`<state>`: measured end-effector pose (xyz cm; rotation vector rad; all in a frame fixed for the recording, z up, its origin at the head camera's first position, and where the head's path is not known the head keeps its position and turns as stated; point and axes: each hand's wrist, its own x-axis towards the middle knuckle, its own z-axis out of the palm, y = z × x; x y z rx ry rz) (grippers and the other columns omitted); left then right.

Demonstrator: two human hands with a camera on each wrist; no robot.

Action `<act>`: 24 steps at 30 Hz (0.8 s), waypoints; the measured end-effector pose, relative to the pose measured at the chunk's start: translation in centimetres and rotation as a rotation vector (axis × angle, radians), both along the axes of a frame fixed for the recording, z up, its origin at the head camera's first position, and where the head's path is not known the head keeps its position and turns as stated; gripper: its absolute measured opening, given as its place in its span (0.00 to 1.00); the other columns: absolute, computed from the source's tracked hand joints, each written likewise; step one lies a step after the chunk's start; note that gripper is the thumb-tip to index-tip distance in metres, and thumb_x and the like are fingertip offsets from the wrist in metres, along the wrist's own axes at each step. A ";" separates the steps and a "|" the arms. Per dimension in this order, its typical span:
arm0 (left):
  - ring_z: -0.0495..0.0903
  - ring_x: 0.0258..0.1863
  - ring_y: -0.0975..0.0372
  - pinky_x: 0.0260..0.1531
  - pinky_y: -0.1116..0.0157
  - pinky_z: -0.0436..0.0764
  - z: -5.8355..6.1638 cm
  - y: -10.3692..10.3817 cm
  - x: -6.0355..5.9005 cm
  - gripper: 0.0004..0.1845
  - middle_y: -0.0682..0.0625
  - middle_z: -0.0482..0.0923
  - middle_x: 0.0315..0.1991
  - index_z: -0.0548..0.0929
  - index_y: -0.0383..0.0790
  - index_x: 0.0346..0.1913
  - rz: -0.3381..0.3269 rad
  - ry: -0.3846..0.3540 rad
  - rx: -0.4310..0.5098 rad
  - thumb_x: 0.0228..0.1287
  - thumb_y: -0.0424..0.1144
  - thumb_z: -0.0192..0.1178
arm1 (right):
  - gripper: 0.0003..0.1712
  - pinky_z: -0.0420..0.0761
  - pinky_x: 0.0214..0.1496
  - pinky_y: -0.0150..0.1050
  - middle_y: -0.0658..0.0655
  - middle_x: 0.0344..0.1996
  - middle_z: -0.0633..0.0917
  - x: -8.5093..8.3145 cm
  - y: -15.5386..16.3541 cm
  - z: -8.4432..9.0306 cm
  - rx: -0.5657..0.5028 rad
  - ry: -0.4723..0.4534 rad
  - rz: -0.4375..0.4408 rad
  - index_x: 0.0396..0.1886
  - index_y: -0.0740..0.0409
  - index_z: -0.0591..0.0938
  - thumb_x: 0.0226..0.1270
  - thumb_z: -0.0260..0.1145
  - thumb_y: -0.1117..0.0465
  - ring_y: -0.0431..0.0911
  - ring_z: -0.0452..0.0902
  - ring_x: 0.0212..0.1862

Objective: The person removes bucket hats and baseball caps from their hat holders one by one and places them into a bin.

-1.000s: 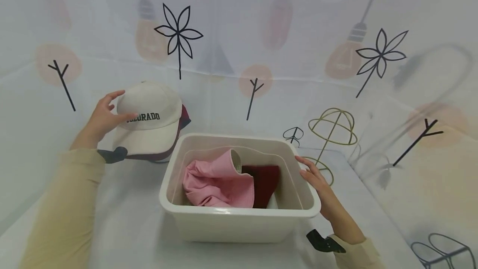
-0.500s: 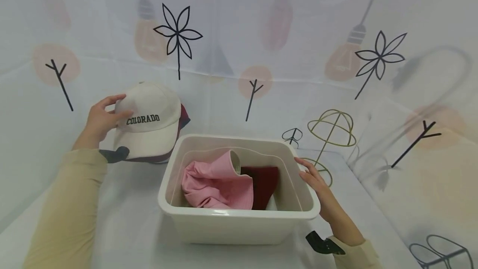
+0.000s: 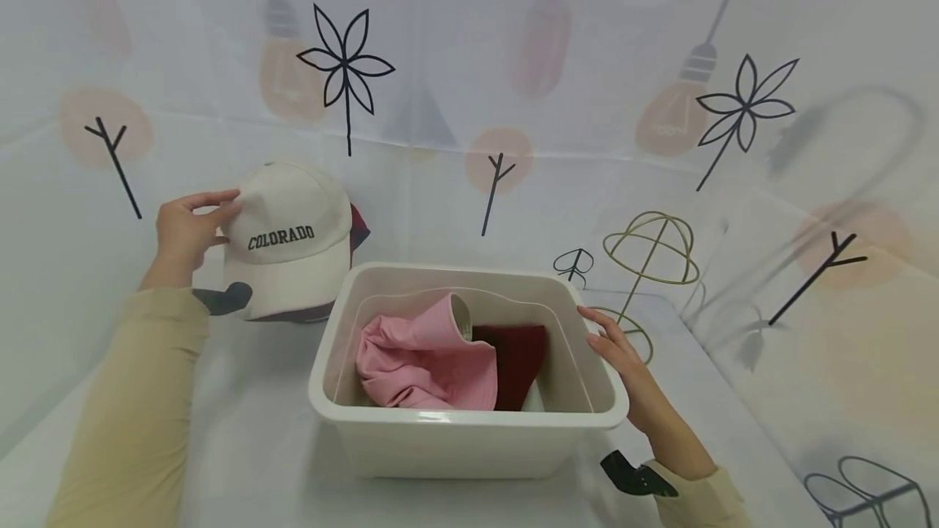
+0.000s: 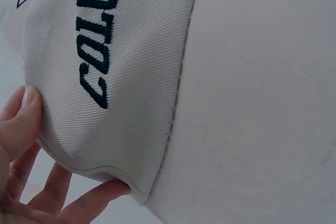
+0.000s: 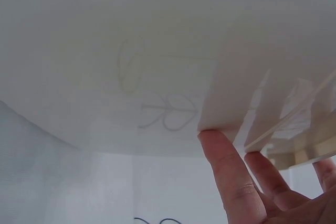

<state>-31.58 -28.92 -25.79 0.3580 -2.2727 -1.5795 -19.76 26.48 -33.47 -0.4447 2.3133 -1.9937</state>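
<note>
A cream baseball cap (image 3: pixel 293 206) with COLORADO in dark letters sits upright at the back left. Behind it shows a bit of a dark red and navy cap (image 3: pixel 359 228). At the cream cap's left side, my left hand (image 3: pixel 183 231) pinches its edge; in the left wrist view the thumb (image 4: pixel 26 121) lies on the front and other fingers go behind the fabric. My right hand (image 3: pixel 623 361) rests on the right side of a white plastic bin (image 3: pixel 469 446), its extended fingertips (image 5: pixel 215 142) touching the outer wall.
Inside the bin lie a crumpled pink fabric hat (image 3: pixel 433 365) and a dark red fabric piece (image 3: pixel 522 361), with something white partly hidden below. The bin stands on a white table cover (image 3: pixel 249 430). A patterned white curtain (image 3: pixel 440 39) hangs behind.
My left hand has shifted left, from over the cap's front lettering to its side edge, which the fingers now pinch. The right hand and the bin stay put.
</note>
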 end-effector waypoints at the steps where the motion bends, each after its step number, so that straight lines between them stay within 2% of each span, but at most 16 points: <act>1: 0.67 0.61 0.50 0.44 0.63 0.77 0.1 0.0 0.0 0.27 0.45 0.58 0.68 0.73 0.42 0.62 0.010 -0.007 0.007 0.62 0.49 0.59 | 0.25 0.77 0.47 0.44 0.60 0.60 0.63 0.0 0.0 0.0 -0.001 0.000 0.000 0.69 0.52 0.56 0.75 0.44 0.55 0.46 0.71 0.53; 5: 0.70 0.59 0.52 0.41 0.69 0.78 0.2 0.3 0.1 0.23 0.46 0.64 0.64 0.76 0.43 0.59 0.048 -0.019 0.020 0.63 0.47 0.59 | 0.26 0.77 0.47 0.45 0.61 0.60 0.63 -0.1 0.1 0.0 0.000 -0.004 -0.001 0.69 0.52 0.55 0.75 0.44 0.54 0.47 0.71 0.54; 8: 0.73 0.53 0.56 0.39 0.72 0.78 0.2 0.5 0.1 0.21 0.51 0.69 0.55 0.77 0.43 0.58 0.080 -0.015 -0.006 0.63 0.45 0.59 | 0.26 0.76 0.47 0.45 0.61 0.61 0.63 -0.1 0.1 -0.1 -0.001 -0.006 -0.001 0.69 0.53 0.55 0.75 0.45 0.54 0.47 0.71 0.54; 11: 0.74 0.45 0.63 0.35 0.74 0.79 0.3 0.6 0.0 0.23 0.57 0.69 0.45 0.73 0.44 0.61 0.103 0.002 -0.025 0.64 0.43 0.58 | 0.26 0.77 0.47 0.46 0.62 0.61 0.63 -0.2 0.0 -0.1 -0.011 -0.012 -0.006 0.69 0.53 0.56 0.74 0.45 0.54 0.48 0.71 0.54; 13: 0.74 0.42 0.64 0.33 0.74 0.79 0.3 0.7 0.0 0.25 0.59 0.68 0.42 0.71 0.45 0.64 0.111 0.006 -0.027 0.64 0.42 0.58 | 0.26 0.76 0.47 0.46 0.62 0.61 0.63 -0.2 0.0 -0.2 -0.016 -0.013 -0.003 0.69 0.52 0.56 0.74 0.45 0.55 0.48 0.71 0.54; 16: 0.74 0.48 0.60 0.38 0.71 0.79 0.5 0.8 0.0 0.26 0.58 0.67 0.43 0.69 0.44 0.66 0.104 -0.009 -0.003 0.65 0.41 0.56 | 0.26 0.76 0.48 0.46 0.62 0.61 0.62 -0.1 0.1 -0.2 -0.019 -0.010 0.007 0.69 0.52 0.56 0.74 0.45 0.55 0.49 0.70 0.55; 19: 0.71 0.56 0.53 0.44 0.65 0.78 0.6 0.9 0.0 0.24 0.58 0.66 0.45 0.69 0.43 0.65 0.097 -0.032 0.029 0.66 0.41 0.55 | 0.26 0.76 0.48 0.46 0.61 0.61 0.61 -0.1 0.2 -0.2 -0.012 -0.003 0.020 0.69 0.51 0.55 0.75 0.44 0.56 0.48 0.70 0.55; 24: 0.69 0.58 0.53 0.49 0.60 0.76 1.0 1.0 0.1 0.24 0.59 0.67 0.42 0.69 0.44 0.65 0.086 -0.040 0.082 0.67 0.42 0.54 | 0.25 0.76 0.47 0.46 0.60 0.60 0.63 -0.1 0.2 -0.1 -0.021 -0.002 0.025 0.69 0.50 0.56 0.75 0.44 0.56 0.48 0.70 0.54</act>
